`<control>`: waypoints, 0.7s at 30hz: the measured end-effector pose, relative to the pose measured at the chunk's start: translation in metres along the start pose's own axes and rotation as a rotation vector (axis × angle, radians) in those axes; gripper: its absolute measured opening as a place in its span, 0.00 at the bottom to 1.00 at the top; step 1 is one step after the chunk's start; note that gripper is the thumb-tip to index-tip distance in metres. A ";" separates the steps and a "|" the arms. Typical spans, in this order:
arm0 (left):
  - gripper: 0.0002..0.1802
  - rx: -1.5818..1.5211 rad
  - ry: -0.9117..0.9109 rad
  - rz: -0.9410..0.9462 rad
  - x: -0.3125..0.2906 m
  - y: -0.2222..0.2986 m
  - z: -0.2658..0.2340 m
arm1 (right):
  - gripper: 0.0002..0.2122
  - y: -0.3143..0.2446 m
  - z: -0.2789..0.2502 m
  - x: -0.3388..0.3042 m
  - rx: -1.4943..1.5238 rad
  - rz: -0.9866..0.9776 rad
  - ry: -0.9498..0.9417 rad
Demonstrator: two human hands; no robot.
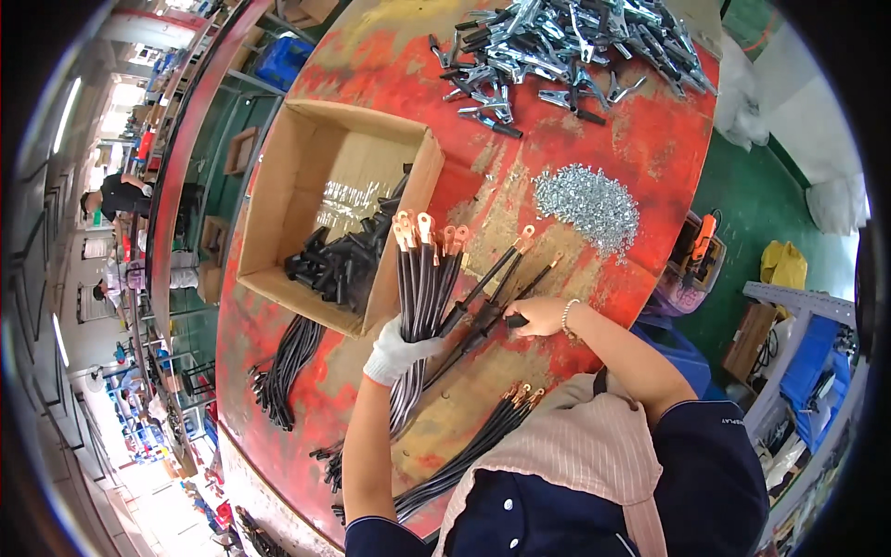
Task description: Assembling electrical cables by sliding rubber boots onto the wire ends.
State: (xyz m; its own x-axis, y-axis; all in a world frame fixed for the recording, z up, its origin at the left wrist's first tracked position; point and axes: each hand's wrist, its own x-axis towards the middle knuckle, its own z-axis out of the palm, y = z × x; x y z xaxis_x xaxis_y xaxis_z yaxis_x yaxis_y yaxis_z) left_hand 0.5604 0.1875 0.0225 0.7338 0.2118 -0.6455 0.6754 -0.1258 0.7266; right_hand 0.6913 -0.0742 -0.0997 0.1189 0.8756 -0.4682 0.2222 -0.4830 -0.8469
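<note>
Patchy red covers the table (666, 158), where a pile of metal clamps (557, 56) and a heap of small metal pieces (587, 209) lie toward the far side. Gloved, the left hand (399, 353) is closed around a bundle of black cables (419, 288) with copper lugs (424, 224), just beside the cardboard box (278, 190); the bare right hand (545, 317) pinches a small black piece (515, 321) (partly hidden there). If the left grip slackened, cables could slip out and mix with the loose cables (490, 275) between the hands
</note>
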 end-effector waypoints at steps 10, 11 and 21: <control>0.16 -0.016 0.041 0.076 -0.010 0.005 0.002 | 0.13 -0.086 -0.039 -0.057 1.000 -0.354 0.508; 0.16 -0.028 0.040 0.078 -0.011 0.003 0.003 | 0.13 -0.091 -0.045 -0.060 1.022 -0.374 0.582; 0.19 0.091 0.102 0.147 -0.011 0.000 0.018 | 0.19 -0.101 -0.070 -0.036 1.476 -0.332 0.919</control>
State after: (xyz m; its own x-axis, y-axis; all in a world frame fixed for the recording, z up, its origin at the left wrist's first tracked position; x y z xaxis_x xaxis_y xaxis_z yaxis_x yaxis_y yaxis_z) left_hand 0.5531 0.1681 0.0256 0.8168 0.2815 -0.5036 0.5690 -0.2487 0.7838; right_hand 0.7320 -0.0569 0.0207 0.8238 0.3964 -0.4052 -0.5665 0.5529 -0.6110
